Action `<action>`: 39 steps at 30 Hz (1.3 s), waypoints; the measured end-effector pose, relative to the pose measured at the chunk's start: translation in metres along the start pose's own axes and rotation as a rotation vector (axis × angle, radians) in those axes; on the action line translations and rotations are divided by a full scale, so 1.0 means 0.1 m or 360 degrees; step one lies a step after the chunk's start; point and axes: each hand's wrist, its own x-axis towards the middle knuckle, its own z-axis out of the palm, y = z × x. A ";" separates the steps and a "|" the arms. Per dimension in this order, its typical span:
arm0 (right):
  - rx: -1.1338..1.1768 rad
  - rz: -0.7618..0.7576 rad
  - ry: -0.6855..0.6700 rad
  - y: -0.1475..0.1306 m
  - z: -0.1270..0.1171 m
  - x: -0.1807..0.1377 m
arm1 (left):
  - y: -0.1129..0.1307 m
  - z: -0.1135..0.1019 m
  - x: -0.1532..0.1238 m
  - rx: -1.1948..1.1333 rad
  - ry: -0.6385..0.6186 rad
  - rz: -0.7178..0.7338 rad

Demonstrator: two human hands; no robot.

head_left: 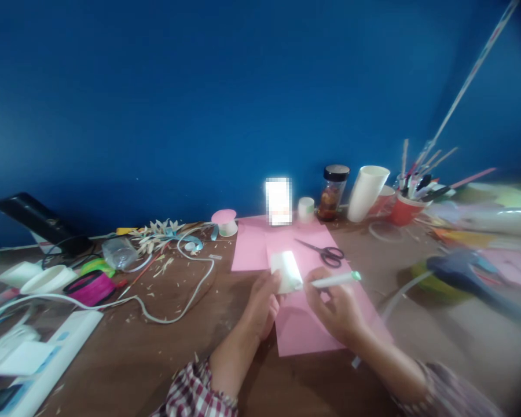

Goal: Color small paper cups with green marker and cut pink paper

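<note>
At lower centre I see my two hands: the left hand [263,304] grips one white roll [286,271], the right hand [336,310] pinches one pen [335,280], above two pink sheets [312,324]; one pair of scissors [323,251] lies just beyond on the table [165,347]

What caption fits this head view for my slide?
Left hand holds a white roll, right hand a pen, over pink paper beside scissors.
</note>
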 end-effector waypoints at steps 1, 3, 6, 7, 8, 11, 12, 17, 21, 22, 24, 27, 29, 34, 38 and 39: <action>-0.0016 0.0003 0.0011 0.00 0.00 0.00 | 0.00 0.00 0.00 0.0003 0.0006 0.0000; -0.0055 0.0017 0.0033 0.01 -0.01 0.00 | 0.00 -0.01 0.01 0.0004 0.0008 0.0000; -0.0057 0.0039 0.0038 0.00 -0.01 0.00 | 0.00 -0.01 0.01 0.0006 0.0004 -0.0003; -0.0039 0.0047 0.0023 -0.01 -0.01 0.00 | 0.00 -0.01 0.01 0.0012 0.0002 -0.0001; -0.0018 0.0055 0.0004 -0.02 0.00 0.00 | 0.00 0.00 0.01 0.0016 -0.0004 0.0003; 0.0019 0.0058 -0.0034 -0.04 0.01 0.00 | 0.01 0.00 0.01 0.0010 -0.0029 0.0023; 0.0022 0.0051 -0.0037 -0.04 0.01 0.00 | 0.01 0.00 0.01 0.0011 -0.0028 0.0024; -0.0026 0.0077 0.0011 0.00 0.00 0.00 | 0.00 -0.01 0.01 0.0023 0.0012 -0.0011; -0.0035 0.0087 0.0050 0.00 -0.01 0.01 | -0.02 -0.02 0.02 0.0062 -0.0028 0.0007; -0.0027 0.0081 0.0054 0.00 -0.01 0.02 | -0.02 -0.03 0.02 0.0077 -0.0036 0.0005; -0.0007 0.0075 0.0059 -0.01 -0.01 0.02 | -0.03 -0.03 0.02 0.0079 -0.0046 0.0002; 0.0021 0.0056 0.0029 -0.01 -0.01 0.01 | -0.03 -0.04 0.03 0.0046 -0.0039 -0.0006; 0.0024 0.0030 0.0005 -0.01 0.00 0.01 | -0.04 -0.05 0.03 0.0034 -0.0025 -0.0018; -0.0016 0.0102 0.0084 0.00 -0.01 0.02 | -0.04 -0.06 0.03 0.0016 -0.0049 -0.0060; 0.0006 0.0110 0.0045 -0.01 -0.01 0.02 | -0.03 -0.06 0.02 -0.0008 -0.0039 -0.0083; 0.0022 0.0110 0.0034 -0.01 -0.01 0.02 | -0.03 -0.06 0.02 0.0004 -0.0027 -0.0078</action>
